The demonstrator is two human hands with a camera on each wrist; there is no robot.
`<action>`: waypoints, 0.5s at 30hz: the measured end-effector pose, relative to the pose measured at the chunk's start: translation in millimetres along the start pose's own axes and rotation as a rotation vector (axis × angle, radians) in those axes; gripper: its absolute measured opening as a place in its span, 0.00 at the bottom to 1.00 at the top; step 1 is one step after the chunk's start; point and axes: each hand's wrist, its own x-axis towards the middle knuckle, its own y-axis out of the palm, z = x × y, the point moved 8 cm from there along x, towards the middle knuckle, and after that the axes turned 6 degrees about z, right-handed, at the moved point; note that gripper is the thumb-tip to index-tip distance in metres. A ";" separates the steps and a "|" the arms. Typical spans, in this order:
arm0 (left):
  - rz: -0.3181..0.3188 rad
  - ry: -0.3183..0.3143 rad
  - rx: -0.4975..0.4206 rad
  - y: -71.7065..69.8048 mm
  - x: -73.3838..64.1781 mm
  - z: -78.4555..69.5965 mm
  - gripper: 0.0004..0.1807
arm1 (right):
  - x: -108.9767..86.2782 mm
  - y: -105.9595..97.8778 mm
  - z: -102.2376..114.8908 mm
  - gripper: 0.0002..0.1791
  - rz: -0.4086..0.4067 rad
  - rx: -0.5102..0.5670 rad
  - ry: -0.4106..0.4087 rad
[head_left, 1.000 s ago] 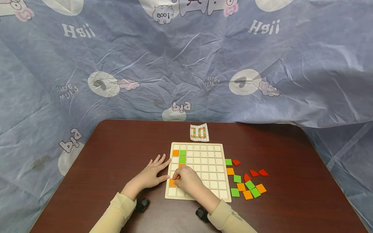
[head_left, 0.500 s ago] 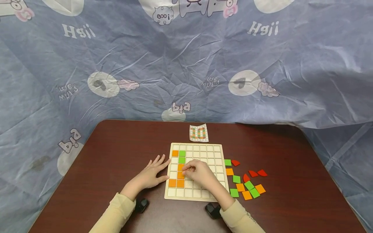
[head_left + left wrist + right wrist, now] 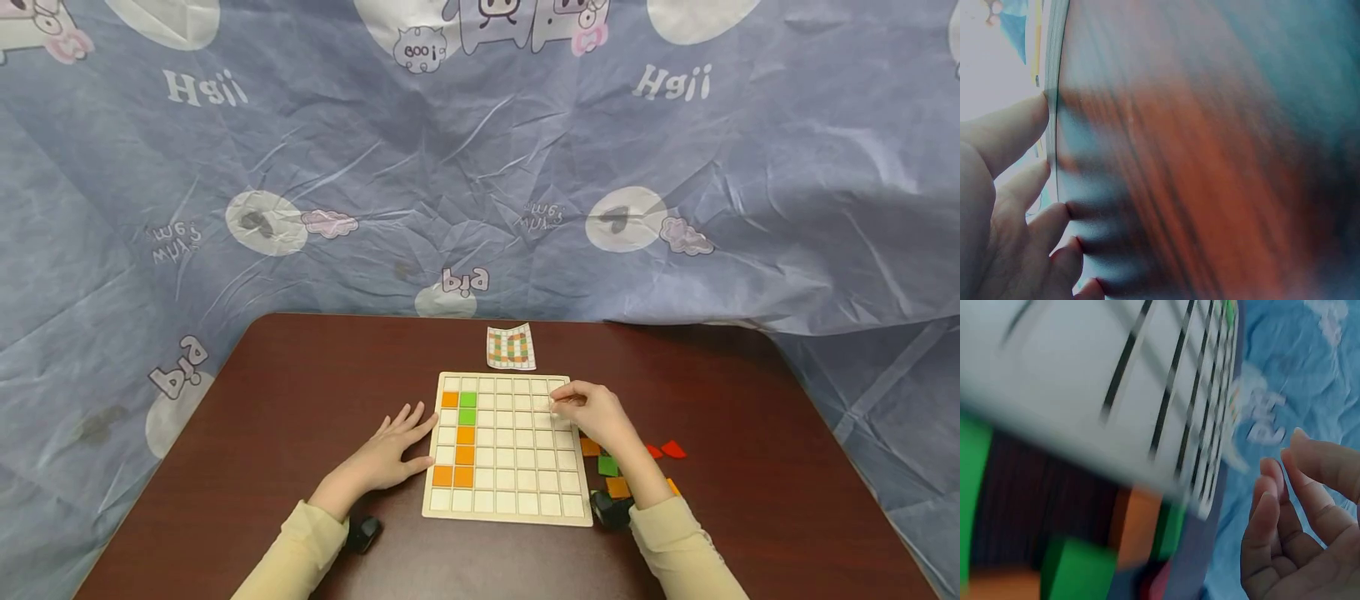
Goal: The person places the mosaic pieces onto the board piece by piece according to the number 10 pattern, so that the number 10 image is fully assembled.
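Note:
A cream grid board (image 3: 525,504) lies on the table, with orange tiles (image 3: 464,455) and green tiles (image 3: 467,416) seated in its left columns. My left hand (image 3: 386,457) is flat with spread fingers, its thumb and index fingertips touching the board's left edge; in the left wrist view the fingertips (image 3: 1038,119) meet that edge. Above the board's right edge hovers my right hand (image 3: 596,415). The right wrist view shows its loosely bent fingers (image 3: 1266,525) with nothing between them. The right forearm hides part of the loose tiles (image 3: 607,466).
A small patterned card (image 3: 511,347) lies behind the board. Orange and green tiles and red quarter-round pieces (image 3: 673,450) are scattered to the right. A printed blue cloth (image 3: 420,167) hangs behind the dark table (image 3: 337,367).
My right hand has gone from the board's lower left, past the second column, to its upper right edge. An orange tile shows where the hand was. My left hand stays put.

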 end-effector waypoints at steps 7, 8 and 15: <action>-0.007 0.002 0.002 0.6 -0.3 0.5 0.37 | 1.8 -25.0 -34.3 0.12 -0.030 -0.077 0.052; -0.004 -0.001 0.005 0.7 0.0 0.8 0.37 | 1.8 -25.9 -37.6 0.12 -0.025 -0.086 0.056; -0.004 0.000 0.010 1.0 1.1 0.9 0.37 | 2.4 -22.7 -51.5 0.15 0.064 -0.103 0.064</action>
